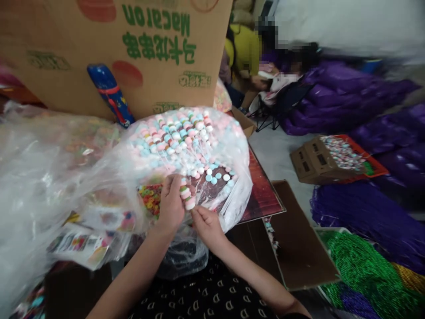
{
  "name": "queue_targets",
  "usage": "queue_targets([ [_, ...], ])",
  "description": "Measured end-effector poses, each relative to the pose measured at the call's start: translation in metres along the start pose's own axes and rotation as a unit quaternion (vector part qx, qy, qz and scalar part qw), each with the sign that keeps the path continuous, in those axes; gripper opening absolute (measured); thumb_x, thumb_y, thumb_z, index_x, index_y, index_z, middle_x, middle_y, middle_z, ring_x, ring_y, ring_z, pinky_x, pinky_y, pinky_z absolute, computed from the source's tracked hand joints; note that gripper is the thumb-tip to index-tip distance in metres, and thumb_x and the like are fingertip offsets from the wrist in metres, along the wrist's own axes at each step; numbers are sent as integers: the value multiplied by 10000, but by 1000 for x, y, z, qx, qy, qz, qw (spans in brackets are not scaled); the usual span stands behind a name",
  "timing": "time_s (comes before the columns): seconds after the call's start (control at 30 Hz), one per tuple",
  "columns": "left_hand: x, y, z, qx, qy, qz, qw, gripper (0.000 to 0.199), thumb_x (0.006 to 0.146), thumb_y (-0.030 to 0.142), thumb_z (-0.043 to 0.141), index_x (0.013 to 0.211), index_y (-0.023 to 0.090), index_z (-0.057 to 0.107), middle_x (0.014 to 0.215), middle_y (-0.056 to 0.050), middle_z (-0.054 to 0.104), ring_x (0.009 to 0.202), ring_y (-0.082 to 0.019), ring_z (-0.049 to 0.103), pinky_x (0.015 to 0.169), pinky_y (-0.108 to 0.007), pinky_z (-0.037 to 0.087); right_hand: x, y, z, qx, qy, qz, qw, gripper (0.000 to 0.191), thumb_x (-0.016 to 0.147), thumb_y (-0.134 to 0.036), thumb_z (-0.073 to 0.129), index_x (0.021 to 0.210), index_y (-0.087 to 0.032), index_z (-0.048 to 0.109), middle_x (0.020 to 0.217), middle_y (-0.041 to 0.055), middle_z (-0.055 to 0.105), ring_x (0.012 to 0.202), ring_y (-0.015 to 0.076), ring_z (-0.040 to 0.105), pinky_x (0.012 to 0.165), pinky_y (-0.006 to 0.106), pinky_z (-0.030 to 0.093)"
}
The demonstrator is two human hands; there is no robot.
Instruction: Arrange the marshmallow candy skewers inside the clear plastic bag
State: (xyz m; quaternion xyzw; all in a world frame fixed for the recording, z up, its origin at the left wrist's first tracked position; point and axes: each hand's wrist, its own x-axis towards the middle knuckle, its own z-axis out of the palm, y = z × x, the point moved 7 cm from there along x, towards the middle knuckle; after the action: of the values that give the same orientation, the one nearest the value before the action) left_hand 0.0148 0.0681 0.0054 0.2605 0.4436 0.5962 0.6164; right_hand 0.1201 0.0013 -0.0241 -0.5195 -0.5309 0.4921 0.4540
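Observation:
Between my hands is a candy skewer (187, 197), a short row of pink, white and green soft candies. My left hand (171, 204) is closed around its upper side. At the skewer's lower end my right hand (207, 225) pinches with thumb and finger; the tip it grips is mostly hidden. Just beyond, many similar candy skewers (175, 133) lie in rows in a clear plastic bag (237, 204). Loose blue, white and pink candies (214, 176) are scattered at the bag's near side. Small ring candies (151, 199) lie left of my left hand.
A large cardboard box (159, 84) stands behind the bag, with a blue case (109, 93) against it. Printed packets (83, 243) lie at left. An open carton (299, 248) is right of the table (262, 190). Other people sit farther back near purple sacks (332, 97).

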Motion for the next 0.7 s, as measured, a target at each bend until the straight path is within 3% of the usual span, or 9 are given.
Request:
queue_targets([
  [0.13,2,11,6,8,40,2,999,290,815,422,757,957,243,578,697,83,592,469,-74,522,389,-182,388,7,-8,1,-2,3,-13,1000,494,1024,-596,505,713,-221,588,607,-41,428,579,128,392,551,261,341],
  [0.3,5,27,6,36,86,6,996,247,803,387,706,987,228,659,715,70,562,455,-74,499,354,-184,344,6,-14,-1,-32,-39,-50,998,334,1027,-461,542,909,-197,710,631,-57,466,594,117,429,581,240,357],
  [0.37,7,33,3,36,108,9,993,246,812,401,706,983,230,657,722,65,561,445,-71,481,339,-176,296,4,-13,0,-48,-52,-72,995,317,1022,-414,540,845,-193,684,637,-54,467,605,113,449,602,238,360],
  [0.47,11,34,4,23,95,4,995,303,827,467,739,978,225,639,740,60,573,459,-66,485,358,-167,300,3,-8,1,-57,-45,-84,994,374,1036,-387,496,729,-197,595,626,-46,461,602,113,471,617,240,375],
  [0.6,12,30,8,3,69,-7,998,351,802,484,778,908,210,587,706,71,549,500,-73,520,448,-182,433,2,-1,4,-82,-35,-85,992,345,1051,-331,461,756,-203,585,668,-27,521,637,127,534,645,250,404],
  [0.7,7,29,11,15,76,-16,997,297,800,438,742,849,218,549,689,79,526,479,-73,499,427,-184,406,1,0,7,-96,-35,-90,991,300,1041,-300,463,778,-206,570,701,-16,553,665,133,557,667,258,411],
])
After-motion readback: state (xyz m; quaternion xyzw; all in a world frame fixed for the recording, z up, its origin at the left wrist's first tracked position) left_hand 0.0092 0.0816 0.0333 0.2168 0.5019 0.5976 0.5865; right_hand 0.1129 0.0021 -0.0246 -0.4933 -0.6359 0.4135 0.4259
